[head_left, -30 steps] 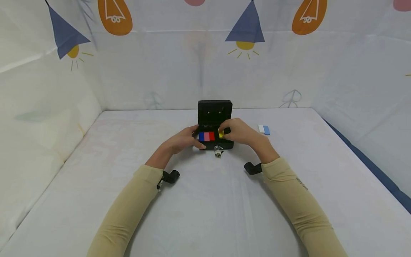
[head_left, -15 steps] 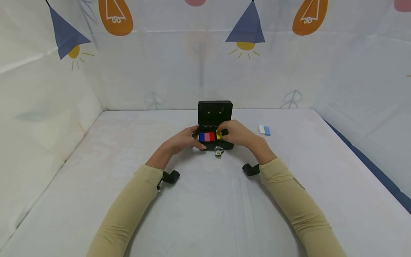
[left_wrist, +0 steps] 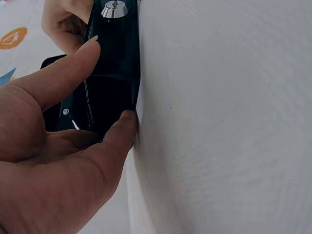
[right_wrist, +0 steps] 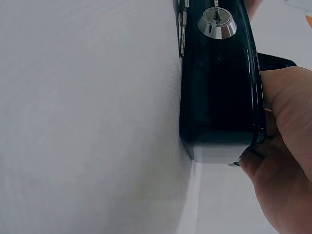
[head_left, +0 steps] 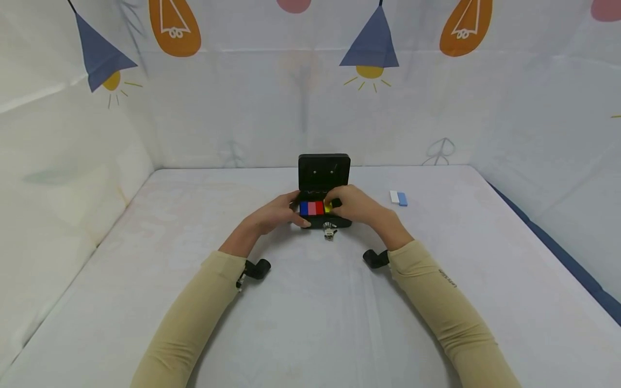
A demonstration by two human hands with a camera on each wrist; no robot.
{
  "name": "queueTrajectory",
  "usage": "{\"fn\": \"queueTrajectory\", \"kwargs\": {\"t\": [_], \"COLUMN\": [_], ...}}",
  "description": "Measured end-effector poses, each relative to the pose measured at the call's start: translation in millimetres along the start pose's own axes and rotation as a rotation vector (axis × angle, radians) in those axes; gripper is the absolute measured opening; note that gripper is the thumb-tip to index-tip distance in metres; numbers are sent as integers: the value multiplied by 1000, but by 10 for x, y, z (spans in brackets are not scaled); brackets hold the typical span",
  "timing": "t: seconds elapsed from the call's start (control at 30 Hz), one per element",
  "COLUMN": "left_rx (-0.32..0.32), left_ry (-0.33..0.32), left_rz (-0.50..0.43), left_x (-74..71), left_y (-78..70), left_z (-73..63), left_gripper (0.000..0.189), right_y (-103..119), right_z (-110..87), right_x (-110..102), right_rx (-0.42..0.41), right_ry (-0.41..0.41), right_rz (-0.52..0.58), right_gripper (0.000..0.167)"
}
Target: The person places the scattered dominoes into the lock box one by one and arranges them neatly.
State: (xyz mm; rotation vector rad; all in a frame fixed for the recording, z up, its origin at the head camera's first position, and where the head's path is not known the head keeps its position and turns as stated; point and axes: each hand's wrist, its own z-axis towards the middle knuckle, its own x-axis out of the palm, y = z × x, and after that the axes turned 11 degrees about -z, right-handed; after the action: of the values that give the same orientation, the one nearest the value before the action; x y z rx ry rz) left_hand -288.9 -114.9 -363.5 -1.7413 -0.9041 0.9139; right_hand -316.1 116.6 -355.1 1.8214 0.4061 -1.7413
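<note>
A black metal cash box (head_left: pixel 317 221) stands on the white table with its lid (head_left: pixel 323 171) raised. Inside, blue, pink and red blocks (head_left: pixel 312 208) sit side by side. My right hand (head_left: pixel 356 205) reaches over the right side and pinches a yellow block (head_left: pixel 328 207) close beside the red one. In the right wrist view, the box wall hides the fingertips of the right hand (right_wrist: pixel 287 136). My left hand (head_left: pixel 276 214) grips the box's left end. Its thumb lies at the front and its fingers along the side, as the left wrist view shows of the left hand (left_wrist: pixel 63 146).
Keys (head_left: pixel 329 233) hang from the lock (right_wrist: pixel 217 23) on the box front. To the right, a white and light-blue piece (head_left: pixel 398 198) lies on the table. White printed cloth walls (head_left: pixel 242 108) stand behind and at both sides.
My right hand has slid left inside the box, bringing the yellow block up beside the red one. The left hand keeps its hold on the box.
</note>
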Motion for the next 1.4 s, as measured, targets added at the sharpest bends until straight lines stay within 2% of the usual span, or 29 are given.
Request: {"fn": "queueTrajectory", "kwargs": {"t": [0.57,0.93,1.4], "left_rx": [7,2,-6], "left_ry": [-7,-3,-34], "left_rz": [-8,-32,7], "left_x": [9,6,52], "left_y": [4,22,24], "left_z": [1,-10,-29], "left_gripper": [100,101,102], "right_y": [-25,-57,-263], "right_z": [-26,-127,-262], "right_x": [-42,-178,-309], "right_rx": [17,89,76], "right_ry": [2,-34,-121], "right_rz": [54,85,60], "right_gripper": [27,28,27]}}
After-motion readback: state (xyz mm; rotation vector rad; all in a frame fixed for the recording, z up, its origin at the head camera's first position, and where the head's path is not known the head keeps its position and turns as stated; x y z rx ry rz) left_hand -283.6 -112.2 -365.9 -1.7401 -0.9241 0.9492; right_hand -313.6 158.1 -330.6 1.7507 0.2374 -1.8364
